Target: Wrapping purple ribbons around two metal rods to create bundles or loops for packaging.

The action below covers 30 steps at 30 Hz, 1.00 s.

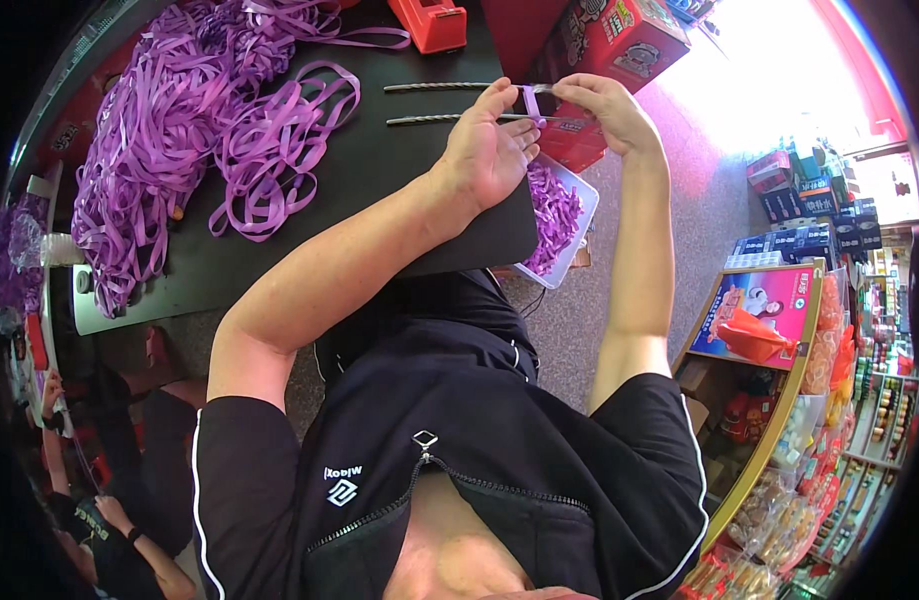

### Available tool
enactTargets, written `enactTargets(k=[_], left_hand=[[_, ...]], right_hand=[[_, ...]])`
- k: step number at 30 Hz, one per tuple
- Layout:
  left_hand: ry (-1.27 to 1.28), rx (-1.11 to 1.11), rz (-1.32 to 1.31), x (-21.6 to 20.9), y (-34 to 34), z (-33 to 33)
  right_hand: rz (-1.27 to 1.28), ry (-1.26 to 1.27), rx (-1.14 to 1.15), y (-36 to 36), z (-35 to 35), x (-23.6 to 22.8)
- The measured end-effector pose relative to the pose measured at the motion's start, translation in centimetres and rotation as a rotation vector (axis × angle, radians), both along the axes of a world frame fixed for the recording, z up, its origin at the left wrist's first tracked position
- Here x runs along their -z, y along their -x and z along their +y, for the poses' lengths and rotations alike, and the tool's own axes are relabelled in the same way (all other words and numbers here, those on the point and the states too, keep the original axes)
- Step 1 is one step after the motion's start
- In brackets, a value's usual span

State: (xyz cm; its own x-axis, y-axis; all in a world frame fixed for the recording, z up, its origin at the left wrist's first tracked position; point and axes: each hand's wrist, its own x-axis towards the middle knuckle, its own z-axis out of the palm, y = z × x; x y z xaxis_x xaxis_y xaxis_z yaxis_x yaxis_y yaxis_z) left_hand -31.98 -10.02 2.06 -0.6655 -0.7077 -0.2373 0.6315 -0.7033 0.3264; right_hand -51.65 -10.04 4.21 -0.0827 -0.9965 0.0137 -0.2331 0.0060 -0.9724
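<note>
Two thin twisted metal rods, the upper rod (420, 87) and the lower rod (420, 121), lie roughly parallel at the right end of a dark table (380, 170). A short band of purple ribbon (531, 104) spans them near their right ends. My left hand (488, 155) is at the rods, palm showing and fingers stretched toward the band, the thumb by the upper rod. With bent fingertips my right hand (602, 108) pinches a pale end of the ribbon beside the upper rod; the exact grip is partly hidden.
A large tangle of purple ribbon (150, 140) and a smaller heap (270, 160) cover the table's left. A red tape dispenser (430, 25) stands at the back. Below the hands, a white bin (587, 215) holds purple pieces. Red boxes (620, 45), shop shelves and another person (110, 540) surround the table.
</note>
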Motion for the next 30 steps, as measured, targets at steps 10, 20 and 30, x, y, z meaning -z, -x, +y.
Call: enactTargets(k=[10,20,30], left_hand=[[0.011,0.026,0.082,0.3,-0.2,-0.2],[0.017,0.015,0.085,0.1,-0.2,-0.1],[0.003,0.02,0.075,-0.1,-0.1,0.0]], right_hand=[[0.463,-0.287,-0.203,-0.5,-3.9,-0.1],[0.928,-0.255,-0.09,-2.1,-3.9,-0.5],[0.534,-0.096,-0.118,0.9,-2.0,1.1]])
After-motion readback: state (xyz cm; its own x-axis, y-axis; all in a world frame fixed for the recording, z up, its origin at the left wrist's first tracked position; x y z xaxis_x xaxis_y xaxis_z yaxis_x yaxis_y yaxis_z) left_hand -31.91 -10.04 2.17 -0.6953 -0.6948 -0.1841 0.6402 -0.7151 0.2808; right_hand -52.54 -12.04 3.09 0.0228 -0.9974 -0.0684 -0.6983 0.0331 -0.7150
